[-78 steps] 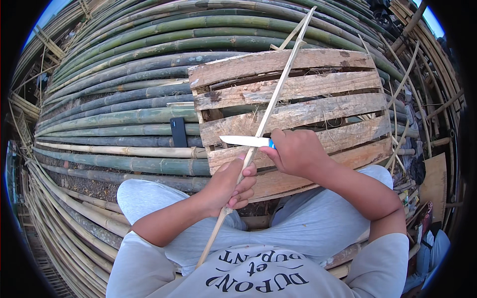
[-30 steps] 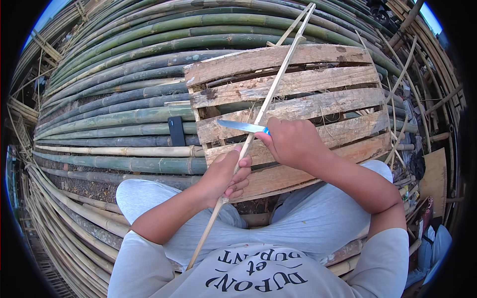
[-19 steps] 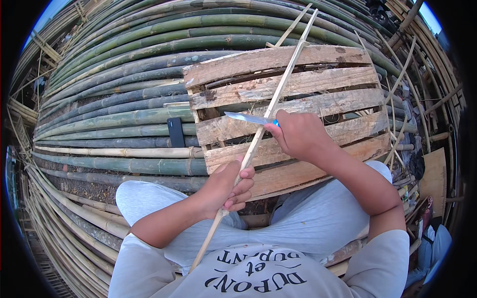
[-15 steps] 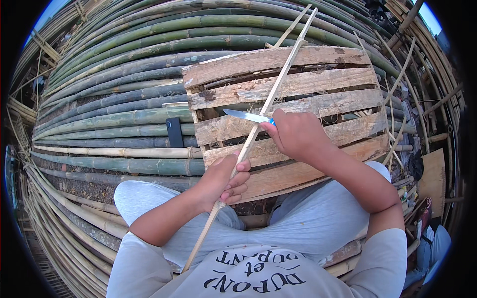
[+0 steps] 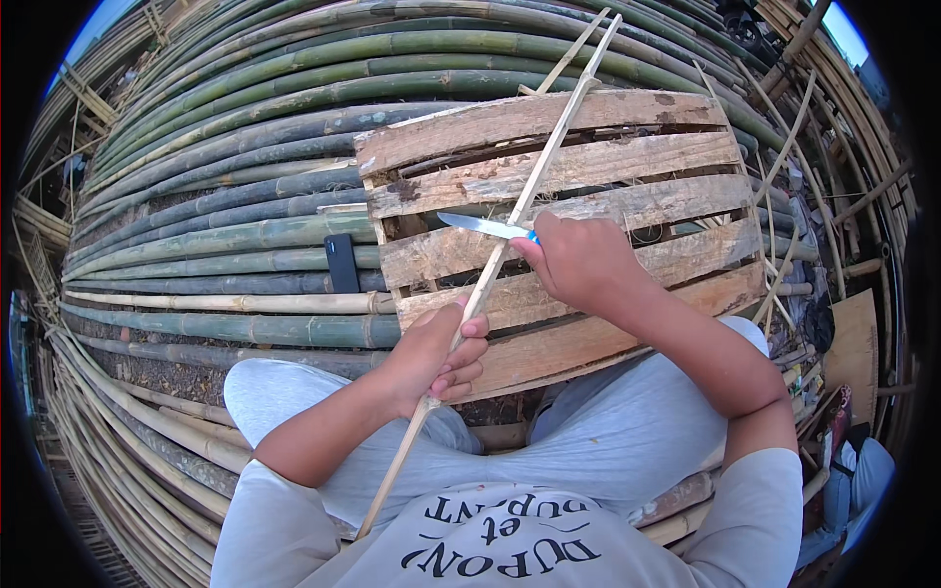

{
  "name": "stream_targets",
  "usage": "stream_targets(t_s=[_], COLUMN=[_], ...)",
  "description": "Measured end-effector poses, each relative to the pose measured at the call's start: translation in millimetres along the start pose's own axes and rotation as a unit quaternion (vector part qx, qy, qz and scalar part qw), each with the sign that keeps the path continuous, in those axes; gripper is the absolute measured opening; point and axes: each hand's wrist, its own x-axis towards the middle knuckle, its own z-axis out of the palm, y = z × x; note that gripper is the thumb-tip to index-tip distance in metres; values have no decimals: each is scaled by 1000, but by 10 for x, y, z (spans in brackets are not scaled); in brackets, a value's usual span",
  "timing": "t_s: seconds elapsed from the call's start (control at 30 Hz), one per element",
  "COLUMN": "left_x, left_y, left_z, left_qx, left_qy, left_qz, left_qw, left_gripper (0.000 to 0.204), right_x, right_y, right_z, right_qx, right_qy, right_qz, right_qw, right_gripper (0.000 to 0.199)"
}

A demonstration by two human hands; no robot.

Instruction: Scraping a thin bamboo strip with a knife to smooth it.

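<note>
My left hand (image 5: pixel 437 359) is closed round a long, pale bamboo strip (image 5: pixel 545 162). The strip slants from beside my shirt up across the wooden pallet (image 5: pixel 627 157) to beyond its far edge. In my right hand (image 5: pixel 586 260) is a knife (image 5: pixel 480 225), gripped by its blue-and-white handle, which my fingers mostly cover. Its bright blade points left and lies across the strip, at the middle of the pallet, farther along than my left hand. Thin shavings (image 5: pixel 559 199) cling to the slats near the blade.
Green bamboo poles (image 5: pixel 245 231) lie side by side to the left and beyond the pallet. A dark phone (image 5: pixel 341 263) rests on them at the pallet's left. Another pale strip (image 5: pixel 569 59) sticks out past the far edge. Loose thin strips (image 5: pixel 789 147) lean at the right.
The strip and the pallet have shifted very slightly to the left. Both hands keep their hold, with the knife still at about the same spot on the strip.
</note>
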Motion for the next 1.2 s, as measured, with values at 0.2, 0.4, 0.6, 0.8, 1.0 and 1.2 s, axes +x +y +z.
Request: stream_targets(t_s=[0.2, 0.4, 0.6, 0.8, 1.0, 1.2], left_x=[-45, -96, -32, -38, -37, -78], left_y=[1, -16, 28, 44, 20, 27], left_z=[12, 3, -58, -70, -13, -57], left_qx=[0, -38, -28, -28, -40, -21], left_qy=[-37, -59, -32, -50, -53, -44], left_qz=[-5, -25, -21, -28, -23, -22], left_qw=[999, 997, 999, 998, 998, 999], left_gripper=[31, 32, 32, 33, 32, 31], right_x=[38, -64, -49, 79, 76, 4], right_y=[145, -28, -148, 171, 214, -30], right_z=[16, 26, -40, -75, -17, -97], right_qx=[39, 24, 19, -59, 20, 2], right_qy=[0, 3, -12, 43, -9, 10], right_qz=[-21, -26, -56, 73, -39, -57], right_qw=[999, 999, 998, 995, 999, 998], right_gripper=[38, 38, 42, 43, 37, 43])
